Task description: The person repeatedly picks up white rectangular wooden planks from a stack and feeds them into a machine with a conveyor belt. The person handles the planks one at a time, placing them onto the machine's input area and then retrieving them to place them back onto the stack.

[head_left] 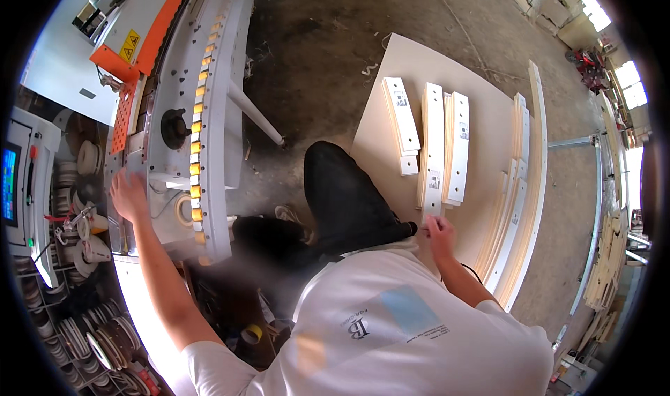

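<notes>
My left hand [129,196] is at the near end of a long machine [160,54], by its orange perforated plate [120,120]. The fingers of that hand look stretched out and apart, with nothing visible in them. On my right, my right hand [440,237] is closed on the near end of a long white board strip [433,152]. This strip has dark holes and a printed label, and it lies on a stack with pale wood-coloured edges. Beside it are a shorter stack of white strips [401,117] to the left and another stack [457,141] to the right.
The stacks rest on a large pale board [481,117]. Longer curved strips [513,221] lie along its right side. A row of yellow rollers [197,127] edges the machine. A control screen [12,183] and rolls of edge banding [105,344] are at the far left.
</notes>
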Demonstrator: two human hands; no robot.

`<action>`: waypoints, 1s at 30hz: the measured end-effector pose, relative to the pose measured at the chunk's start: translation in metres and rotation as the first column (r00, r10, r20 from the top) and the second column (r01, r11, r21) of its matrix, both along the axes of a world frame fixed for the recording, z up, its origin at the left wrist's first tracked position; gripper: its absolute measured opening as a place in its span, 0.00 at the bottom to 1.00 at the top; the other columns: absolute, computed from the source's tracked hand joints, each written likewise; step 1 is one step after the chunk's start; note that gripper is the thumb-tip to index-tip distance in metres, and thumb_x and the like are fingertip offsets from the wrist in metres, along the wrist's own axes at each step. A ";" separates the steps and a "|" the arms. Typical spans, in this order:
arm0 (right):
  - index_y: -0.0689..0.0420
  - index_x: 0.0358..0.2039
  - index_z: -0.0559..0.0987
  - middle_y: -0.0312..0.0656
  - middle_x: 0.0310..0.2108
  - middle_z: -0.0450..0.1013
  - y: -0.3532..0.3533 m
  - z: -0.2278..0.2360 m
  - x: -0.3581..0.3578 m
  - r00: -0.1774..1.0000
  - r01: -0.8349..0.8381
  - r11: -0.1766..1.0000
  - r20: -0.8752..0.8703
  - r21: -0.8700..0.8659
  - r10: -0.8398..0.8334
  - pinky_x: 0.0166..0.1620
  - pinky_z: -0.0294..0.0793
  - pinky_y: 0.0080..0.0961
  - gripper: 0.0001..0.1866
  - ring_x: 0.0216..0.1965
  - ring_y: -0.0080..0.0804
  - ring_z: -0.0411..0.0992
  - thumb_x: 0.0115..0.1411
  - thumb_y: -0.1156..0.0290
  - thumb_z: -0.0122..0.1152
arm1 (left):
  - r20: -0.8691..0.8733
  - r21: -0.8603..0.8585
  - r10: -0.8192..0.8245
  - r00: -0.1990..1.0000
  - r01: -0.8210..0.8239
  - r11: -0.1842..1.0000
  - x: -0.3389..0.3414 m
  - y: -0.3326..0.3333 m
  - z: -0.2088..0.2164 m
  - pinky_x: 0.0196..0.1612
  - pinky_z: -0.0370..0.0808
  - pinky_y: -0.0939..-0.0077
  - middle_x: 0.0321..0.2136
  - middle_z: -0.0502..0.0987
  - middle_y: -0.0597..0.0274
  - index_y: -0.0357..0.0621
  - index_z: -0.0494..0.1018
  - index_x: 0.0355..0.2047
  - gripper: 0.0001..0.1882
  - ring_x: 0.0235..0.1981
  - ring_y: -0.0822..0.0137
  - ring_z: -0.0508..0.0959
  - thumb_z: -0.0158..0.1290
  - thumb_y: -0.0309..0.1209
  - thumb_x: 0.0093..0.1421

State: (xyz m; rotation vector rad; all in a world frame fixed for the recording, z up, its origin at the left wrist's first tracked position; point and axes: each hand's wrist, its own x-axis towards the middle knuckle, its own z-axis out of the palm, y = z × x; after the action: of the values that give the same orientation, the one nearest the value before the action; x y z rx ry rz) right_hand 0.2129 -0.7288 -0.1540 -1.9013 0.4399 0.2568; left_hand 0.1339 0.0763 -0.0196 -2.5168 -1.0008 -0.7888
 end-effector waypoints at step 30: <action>0.51 0.44 0.80 0.28 0.28 0.73 0.025 0.015 0.065 0.942 0.092 0.692 -0.288 0.716 0.172 0.23 0.56 0.19 0.14 0.21 0.17 0.63 0.74 0.53 0.59 | 0.037 -0.022 -0.011 0.999 0.012 1.000 -0.001 0.005 -0.005 0.53 0.79 0.55 0.52 0.83 0.59 0.49 0.81 0.50 0.15 0.52 0.49 0.81 0.51 0.37 0.68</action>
State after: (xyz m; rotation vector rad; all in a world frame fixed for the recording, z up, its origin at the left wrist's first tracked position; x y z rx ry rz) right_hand 0.2782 -0.7043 -0.1387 -1.0718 0.4348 0.6892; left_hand 0.1326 0.0816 -0.0241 -2.5379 -1.0133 -0.8349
